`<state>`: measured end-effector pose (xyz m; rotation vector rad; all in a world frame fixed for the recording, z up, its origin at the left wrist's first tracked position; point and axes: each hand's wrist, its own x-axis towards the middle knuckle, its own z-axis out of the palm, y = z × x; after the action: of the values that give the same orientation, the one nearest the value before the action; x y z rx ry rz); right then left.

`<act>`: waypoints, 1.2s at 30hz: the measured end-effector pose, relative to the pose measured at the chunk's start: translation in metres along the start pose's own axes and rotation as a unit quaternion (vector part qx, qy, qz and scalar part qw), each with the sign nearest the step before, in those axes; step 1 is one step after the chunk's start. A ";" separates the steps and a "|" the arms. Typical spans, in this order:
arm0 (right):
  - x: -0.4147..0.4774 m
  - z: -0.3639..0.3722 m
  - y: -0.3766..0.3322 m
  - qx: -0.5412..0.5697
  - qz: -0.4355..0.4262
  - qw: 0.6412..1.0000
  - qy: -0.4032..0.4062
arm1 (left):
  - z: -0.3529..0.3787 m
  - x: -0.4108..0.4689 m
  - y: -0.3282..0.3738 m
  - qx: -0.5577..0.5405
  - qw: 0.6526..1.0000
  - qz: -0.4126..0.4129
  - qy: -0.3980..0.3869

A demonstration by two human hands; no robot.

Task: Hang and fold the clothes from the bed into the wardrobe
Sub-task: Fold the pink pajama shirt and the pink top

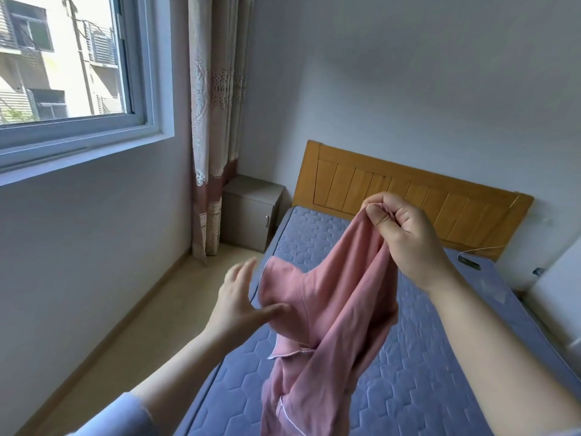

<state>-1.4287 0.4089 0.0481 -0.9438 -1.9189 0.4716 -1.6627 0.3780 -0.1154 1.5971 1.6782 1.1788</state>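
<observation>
Right hand [405, 234] pinches pink garment [330, 313] aloft over bed [424, 372]; left hand [242, 297] spread, thumb touching cloth. Single pinch risks slip, bunching.

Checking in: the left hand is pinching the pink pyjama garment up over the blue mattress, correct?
No, it is the other hand. In the head view the right hand pinches the pink pyjama garment up over the blue mattress. The left hand is open, its thumb touching the fabric lower down.
</observation>
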 end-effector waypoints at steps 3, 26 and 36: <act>-0.002 -0.003 0.000 0.008 -0.007 1.000 -0.022 | -0.005 0.011 0.021 0.079 0.980 0.181 -0.003; -0.049 -0.020 0.050 0.081 0.204 0.963 -0.154 | -0.026 0.028 0.092 0.077 0.968 0.185 -0.154; -0.051 0.031 0.026 0.148 0.181 0.954 -0.189 | -0.036 0.026 0.112 0.147 0.954 0.181 -0.191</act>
<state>-1.4294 0.3879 -0.0135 -1.0624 -1.9313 1.1966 -1.6416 0.3857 0.0028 2.2262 1.3884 0.7260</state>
